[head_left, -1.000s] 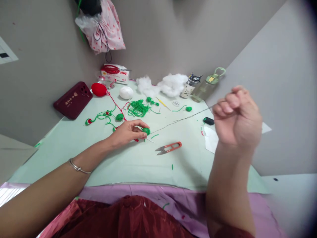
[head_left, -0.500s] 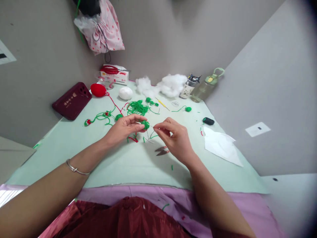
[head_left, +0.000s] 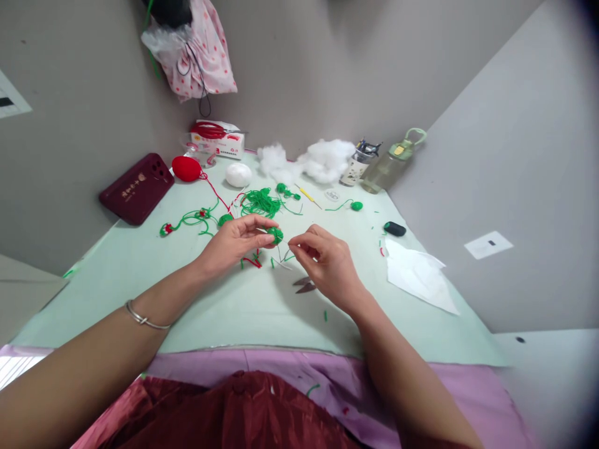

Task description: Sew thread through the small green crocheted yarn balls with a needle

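Between the thumb and fingers of my left hand (head_left: pixel 246 237) is a small green crocheted ball (head_left: pixel 275 235). My right hand (head_left: pixel 322 255) is just to its right, thumb and forefinger pinched on a thin needle-like piece too fine to make out clearly. A dark strand (head_left: pixel 279 252) hangs below the ball towards the right fingertips. Snips (head_left: pixel 305 285) lie on the table under my right hand, their handles hidden by it. Red, green and white yarn scraps (head_left: pixel 253 262) are scattered beneath the ball.
Behind my hands lie a tangle of green yarn (head_left: pixel 259 202), a yellow crochet hook (head_left: pixel 307 196), white stuffing (head_left: pixel 325 159) and red yarn (head_left: pixel 186 168). A phone (head_left: pixel 136 190) leans at the left. At the right are a bottle (head_left: pixel 389 165) and white sheet (head_left: pixel 416 274).
My right hand has shifted slightly, and the thin pale line between its fingertips and the green ball no longer shows. The left hand keeps its hold on the ball.
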The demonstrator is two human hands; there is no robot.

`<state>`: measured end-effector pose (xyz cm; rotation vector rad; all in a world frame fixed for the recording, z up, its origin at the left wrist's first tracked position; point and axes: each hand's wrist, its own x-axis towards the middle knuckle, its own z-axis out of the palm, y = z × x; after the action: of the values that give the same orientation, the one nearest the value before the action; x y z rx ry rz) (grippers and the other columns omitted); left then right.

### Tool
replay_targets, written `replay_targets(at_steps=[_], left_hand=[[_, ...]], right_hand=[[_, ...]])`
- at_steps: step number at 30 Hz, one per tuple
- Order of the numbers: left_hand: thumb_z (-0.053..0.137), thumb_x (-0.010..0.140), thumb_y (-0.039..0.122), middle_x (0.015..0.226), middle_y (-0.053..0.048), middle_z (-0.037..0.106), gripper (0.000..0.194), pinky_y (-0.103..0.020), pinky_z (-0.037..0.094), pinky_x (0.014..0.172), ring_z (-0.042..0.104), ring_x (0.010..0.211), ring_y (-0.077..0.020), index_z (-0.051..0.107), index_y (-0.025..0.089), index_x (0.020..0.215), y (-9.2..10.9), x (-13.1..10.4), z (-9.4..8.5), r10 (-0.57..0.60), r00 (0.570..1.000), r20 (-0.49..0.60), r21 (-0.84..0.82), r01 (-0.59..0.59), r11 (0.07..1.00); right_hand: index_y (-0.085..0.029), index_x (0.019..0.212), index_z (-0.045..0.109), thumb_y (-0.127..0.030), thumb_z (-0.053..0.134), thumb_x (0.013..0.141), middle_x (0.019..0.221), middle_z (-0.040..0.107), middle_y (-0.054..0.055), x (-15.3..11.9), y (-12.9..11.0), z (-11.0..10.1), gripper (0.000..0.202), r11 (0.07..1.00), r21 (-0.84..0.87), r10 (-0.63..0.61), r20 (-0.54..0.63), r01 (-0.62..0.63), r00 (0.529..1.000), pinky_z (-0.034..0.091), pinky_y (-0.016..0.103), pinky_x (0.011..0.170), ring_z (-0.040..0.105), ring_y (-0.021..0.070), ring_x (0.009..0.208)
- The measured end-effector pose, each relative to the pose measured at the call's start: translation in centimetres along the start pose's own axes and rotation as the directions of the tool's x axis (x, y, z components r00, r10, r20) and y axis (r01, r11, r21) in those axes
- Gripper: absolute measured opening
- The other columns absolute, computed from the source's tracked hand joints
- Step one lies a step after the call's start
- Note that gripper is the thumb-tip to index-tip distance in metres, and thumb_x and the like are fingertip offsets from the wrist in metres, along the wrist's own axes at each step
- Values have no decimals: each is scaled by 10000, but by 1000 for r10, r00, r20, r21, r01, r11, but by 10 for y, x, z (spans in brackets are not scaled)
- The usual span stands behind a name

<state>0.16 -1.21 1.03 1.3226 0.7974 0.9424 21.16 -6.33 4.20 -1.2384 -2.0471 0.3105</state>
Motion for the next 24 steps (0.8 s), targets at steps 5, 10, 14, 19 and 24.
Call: replay_targets(at_steps=[5,10,14,19,24], left_hand=[[808,801,377,1055,-46,744,350,-379,550,941,736,952,-212,708,209,1091,-3,1,0,-21,1000,16,-46,21,999],[805,812,375,1034,-32,739,330,-373,549,952,740,943,-200,706,215,1083,-5,1,-1,-22,999,30,-89,25,996],[820,792,364,1035,-34,743,330,-383,560,952,743,912,-195,716,208,1063,-3,1,-1,-17,999,27,-104,20,994],[827,781,386,1040,-41,749,345,-406,560,966,742,920,-204,716,212,1058,-4,2,-2,-2,1000,17,-98,3,995],[823,787,381,1037,-31,746,334,-379,560,955,741,926,-192,716,219,1059,-5,2,-3,-3,1000,16,-103,4,995]], right_hand=[[-193,830,707,-145,605,908,740,570,-6,1,-1,5,137,987,128,95,-1,-94,996,392,259,628,502,100,628],[-180,825,723,-160,633,889,745,582,-6,3,-3,5,112,943,279,187,12,-183,982,381,254,599,496,96,625],[-179,837,740,-151,639,889,736,557,-12,3,-4,3,118,954,253,165,-5,-158,986,372,254,599,485,92,628],[-184,837,731,-132,634,894,716,538,-25,1,-5,3,124,973,200,122,-37,-112,992,374,250,603,477,84,617],[-187,822,721,-120,632,890,720,545,-24,0,-5,2,130,975,194,118,-40,-108,992,374,247,592,482,82,614]])
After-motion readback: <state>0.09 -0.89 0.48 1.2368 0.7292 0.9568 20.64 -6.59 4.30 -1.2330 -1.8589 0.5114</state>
